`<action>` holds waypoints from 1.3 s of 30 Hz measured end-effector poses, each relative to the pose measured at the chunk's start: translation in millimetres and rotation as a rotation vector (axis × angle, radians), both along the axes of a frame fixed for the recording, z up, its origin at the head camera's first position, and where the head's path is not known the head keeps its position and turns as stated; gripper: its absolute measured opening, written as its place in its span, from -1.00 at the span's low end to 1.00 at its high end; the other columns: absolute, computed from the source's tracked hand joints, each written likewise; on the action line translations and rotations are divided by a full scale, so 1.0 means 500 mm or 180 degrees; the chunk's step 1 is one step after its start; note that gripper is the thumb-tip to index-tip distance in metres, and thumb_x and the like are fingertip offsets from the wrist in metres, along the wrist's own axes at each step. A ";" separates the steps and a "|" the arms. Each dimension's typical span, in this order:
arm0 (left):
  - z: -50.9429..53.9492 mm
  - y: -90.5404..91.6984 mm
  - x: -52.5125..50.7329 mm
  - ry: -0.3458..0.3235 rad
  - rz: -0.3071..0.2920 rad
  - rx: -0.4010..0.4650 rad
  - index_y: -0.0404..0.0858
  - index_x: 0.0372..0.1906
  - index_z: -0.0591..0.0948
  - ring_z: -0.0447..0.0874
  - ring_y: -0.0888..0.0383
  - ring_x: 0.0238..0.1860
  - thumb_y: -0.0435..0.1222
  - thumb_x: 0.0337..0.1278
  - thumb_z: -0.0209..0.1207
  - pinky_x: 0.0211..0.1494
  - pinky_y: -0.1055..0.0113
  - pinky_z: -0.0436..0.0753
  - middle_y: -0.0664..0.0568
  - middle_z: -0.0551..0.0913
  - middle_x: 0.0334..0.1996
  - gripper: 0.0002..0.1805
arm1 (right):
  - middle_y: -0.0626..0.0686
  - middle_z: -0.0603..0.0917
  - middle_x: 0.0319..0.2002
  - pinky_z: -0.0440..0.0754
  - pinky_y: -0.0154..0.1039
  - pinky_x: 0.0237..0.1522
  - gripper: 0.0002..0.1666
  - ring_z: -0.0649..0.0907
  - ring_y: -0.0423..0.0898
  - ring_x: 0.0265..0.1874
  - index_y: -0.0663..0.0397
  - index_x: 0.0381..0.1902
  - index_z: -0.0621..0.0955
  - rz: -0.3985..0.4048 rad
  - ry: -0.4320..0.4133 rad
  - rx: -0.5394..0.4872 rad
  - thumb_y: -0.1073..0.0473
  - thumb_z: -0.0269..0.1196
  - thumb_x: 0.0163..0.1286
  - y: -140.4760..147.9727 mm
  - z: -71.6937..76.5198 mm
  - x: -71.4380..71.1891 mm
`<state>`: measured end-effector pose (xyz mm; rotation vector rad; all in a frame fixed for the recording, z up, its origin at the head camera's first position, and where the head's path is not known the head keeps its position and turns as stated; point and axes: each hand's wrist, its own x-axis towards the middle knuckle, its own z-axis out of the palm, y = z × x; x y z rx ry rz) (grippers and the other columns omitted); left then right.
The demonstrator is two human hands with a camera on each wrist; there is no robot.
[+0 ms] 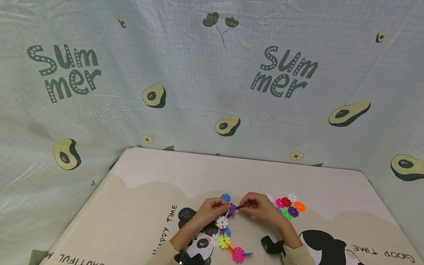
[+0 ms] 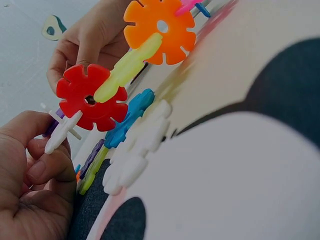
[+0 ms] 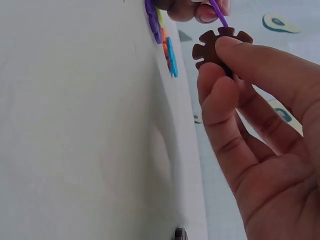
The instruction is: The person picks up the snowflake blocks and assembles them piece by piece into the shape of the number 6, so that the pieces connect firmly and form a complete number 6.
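One brown disc point(image 3: 206, 51); at least seven clustered discs point(image 1: 286, 202); two "summer" prints point(image 1: 284, 70).

Head view, lower half: cream-and-beige table top point(image 1: 139, 206), panda and lettering print. Right of centre, loose cluster of multicoloured notched plastic discs point(image 1: 286, 202). Lower centre, blue notched disc point(image 1: 227, 232) and white notched disc point(image 1: 214, 240), flat.

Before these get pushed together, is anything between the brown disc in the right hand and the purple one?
Nothing visible: the brown disc, pinched by the right hand, appears to meet the purple disc at its edge. No finger shows between them.
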<state>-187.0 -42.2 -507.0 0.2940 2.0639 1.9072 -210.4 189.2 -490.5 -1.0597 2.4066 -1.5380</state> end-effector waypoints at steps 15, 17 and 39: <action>0.000 -0.003 0.002 -0.0042 -0.0044 -0.0029 -0.51 -0.19 0.63 0.27 0.30 -0.64 -0.28 0.31 0.18 -0.57 0.49 0.31 0.18 0.43 -0.65 -0.71 | 0.21 0.66 -0.35 0.66 -0.31 -0.43 -0.86 0.63 -0.29 -0.42 0.28 -0.28 0.63 0.0235 0.0071 -0.0441 0.51 0.29 0.22 -0.006 -0.006 0.000; 0.000 -0.005 0.002 -0.0037 -0.0074 -0.0025 -0.52 -0.19 0.62 0.28 0.31 -0.64 -0.29 0.30 0.18 -0.57 0.50 0.31 0.19 0.44 -0.65 -0.72 | 0.22 0.66 -0.35 0.66 -0.31 -0.42 -0.89 0.63 -0.28 -0.42 0.26 -0.28 0.65 0.0244 0.0139 -0.0424 0.46 0.31 0.23 -0.010 -0.006 0.001; 0.008 -0.003 0.002 -0.0122 -0.0093 0.0057 -0.49 -0.22 0.57 0.28 0.28 -0.60 -0.26 0.34 0.15 -0.54 0.50 0.32 0.15 0.42 -0.61 -0.71 | 0.27 0.67 -0.29 0.68 -0.29 -0.35 -0.88 0.66 -0.24 -0.38 0.34 -0.22 0.63 0.0030 -0.0070 -0.0387 0.45 0.28 0.27 -0.015 -0.009 0.004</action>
